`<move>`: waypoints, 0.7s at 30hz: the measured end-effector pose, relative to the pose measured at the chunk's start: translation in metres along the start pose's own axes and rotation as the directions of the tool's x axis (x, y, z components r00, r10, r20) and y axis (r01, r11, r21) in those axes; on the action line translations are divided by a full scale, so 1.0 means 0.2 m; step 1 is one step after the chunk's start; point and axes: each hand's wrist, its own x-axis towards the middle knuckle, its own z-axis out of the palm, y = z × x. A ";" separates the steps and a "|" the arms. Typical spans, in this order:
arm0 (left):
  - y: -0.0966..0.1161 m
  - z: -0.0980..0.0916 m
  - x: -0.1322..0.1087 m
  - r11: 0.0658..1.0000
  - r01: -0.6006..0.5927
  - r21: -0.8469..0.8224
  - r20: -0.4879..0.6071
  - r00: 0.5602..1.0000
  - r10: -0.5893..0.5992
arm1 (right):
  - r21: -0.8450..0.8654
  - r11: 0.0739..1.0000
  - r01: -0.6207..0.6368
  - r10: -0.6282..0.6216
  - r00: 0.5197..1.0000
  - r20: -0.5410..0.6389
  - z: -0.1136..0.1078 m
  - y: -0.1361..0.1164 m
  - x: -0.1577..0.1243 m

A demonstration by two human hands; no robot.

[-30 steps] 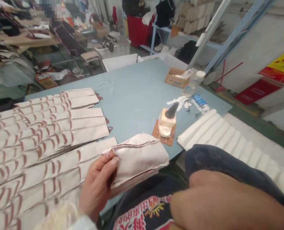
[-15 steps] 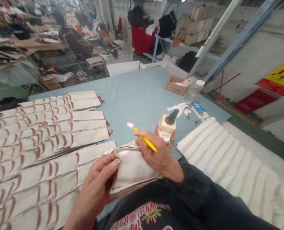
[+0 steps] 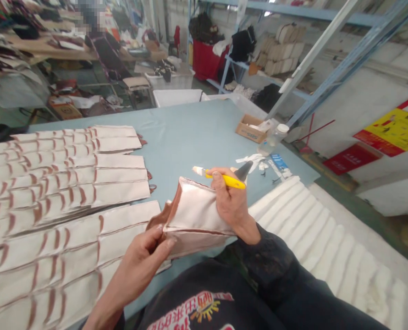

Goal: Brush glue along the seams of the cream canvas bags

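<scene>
A white fabric piece with brown edges (image 3: 199,206) is held up above the table's near side, its left end gaping apart. My left hand (image 3: 142,256) pinches its lower left corner between thumb and fingers. My right hand (image 3: 233,201) is closed round a yellow-handled brush (image 3: 233,182) and rests against the piece's right side. The brush's pale tip points left, above the upper edge of the piece. Behind my right hand a bottle's dark cone cap (image 3: 244,170) shows; most of the bottle is hidden.
Rows of overlapping white pieces with brown edges (image 3: 118,176) cover the left of the blue-green table (image 3: 190,133). White padded strips (image 3: 307,224) lie at the right. Farther back are a small cardboard box (image 3: 248,133), a clear jar (image 3: 274,140) and white scraps. A person sits far back left.
The fabric piece has tilted up, and its left end has opened. My right hand has moved up and right with the brush, now covering much of the bottle. The view has shifted slightly.
</scene>
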 end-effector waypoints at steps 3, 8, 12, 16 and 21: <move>0.04 0.02 -0.02 0.992 -0.106 0.074 0.057 0.993 0.102 | -0.055 0.998 -0.012 0.015 0.999 0.039 0.02 0.04 -0.03; 0.07 0.03 -0.05 0.960 -0.228 0.162 0.090 0.972 0.216 | 0.081 0.996 0.030 -0.029 1.000 -0.009 -0.05 -0.01 -0.10; 0.04 0.04 -0.05 0.918 -0.314 0.244 0.042 0.949 0.314 | 0.210 0.975 0.077 -0.094 0.993 0.072 -0.21 -0.18 -0.18; 0.04 0.06 -0.04 0.889 -0.375 0.262 0.051 0.925 0.376 | 0.127 0.938 0.322 -0.339 0.929 0.151 -0.31 -0.32 -0.21; 0.07 0.07 -0.03 0.855 -0.426 0.294 0.112 0.904 0.412 | 0.137 0.777 0.614 -0.629 0.754 0.189 -0.26 -0.36 -0.29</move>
